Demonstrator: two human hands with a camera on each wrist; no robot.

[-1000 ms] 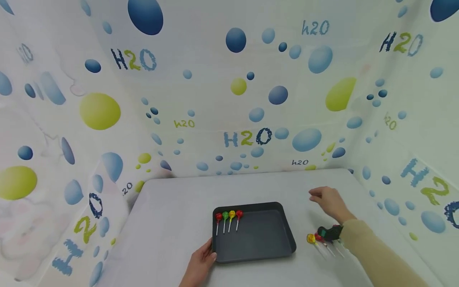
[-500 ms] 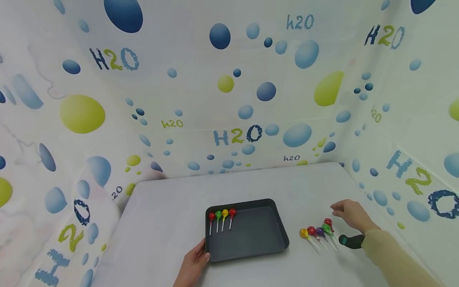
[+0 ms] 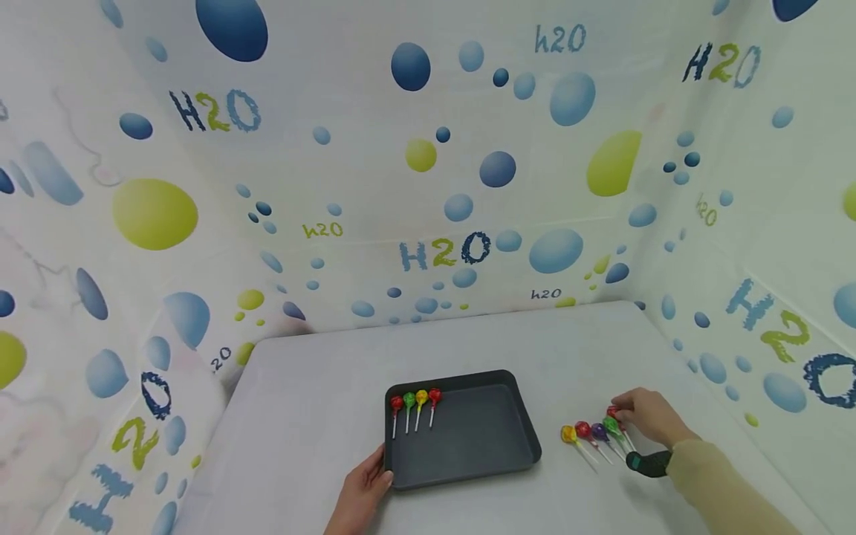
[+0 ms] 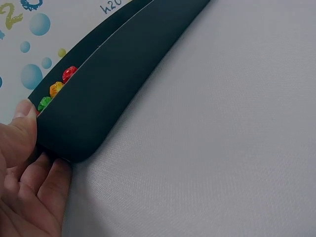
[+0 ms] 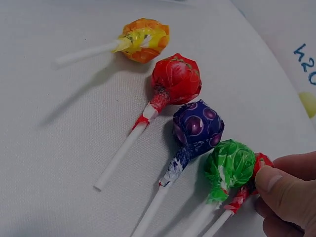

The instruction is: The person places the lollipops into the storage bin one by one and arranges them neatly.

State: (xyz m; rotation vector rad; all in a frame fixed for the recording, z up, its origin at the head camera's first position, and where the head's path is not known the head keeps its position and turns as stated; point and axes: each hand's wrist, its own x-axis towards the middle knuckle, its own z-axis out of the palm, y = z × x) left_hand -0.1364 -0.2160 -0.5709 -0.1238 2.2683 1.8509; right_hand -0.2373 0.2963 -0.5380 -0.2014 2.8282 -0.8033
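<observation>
My left hand (image 3: 361, 487) grips the near left corner of a dark grey baking tray (image 3: 468, 438), thumb over the rim and fingers beneath in the left wrist view. Inside the tray, along its far left, lie a red, a green, a yellow and another red lollipop (image 3: 435, 396) in a row. To the right of the tray my right hand (image 3: 647, 416) pinches the wrapped head of a red lollipop (image 5: 262, 163) between thumb and fingers. Right beside it is a green lollipop (image 5: 231, 165), then a purple one (image 5: 197, 126), a red one (image 5: 177, 79) and a yellow-orange one (image 5: 144, 40).
A white cloth (image 3: 321, 394) covers the table. Printed curtains (image 3: 374, 178) with blue and green dots rise behind it and on both sides. A dark band (image 3: 649, 464) sits at my right wrist, close over the lollipop sticks.
My right hand has moved away from the tray, then down onto the rightmost red lollipop, and now pinches its head. The left hand keeps its hold on the tray. The head view has shifted slightly.
</observation>
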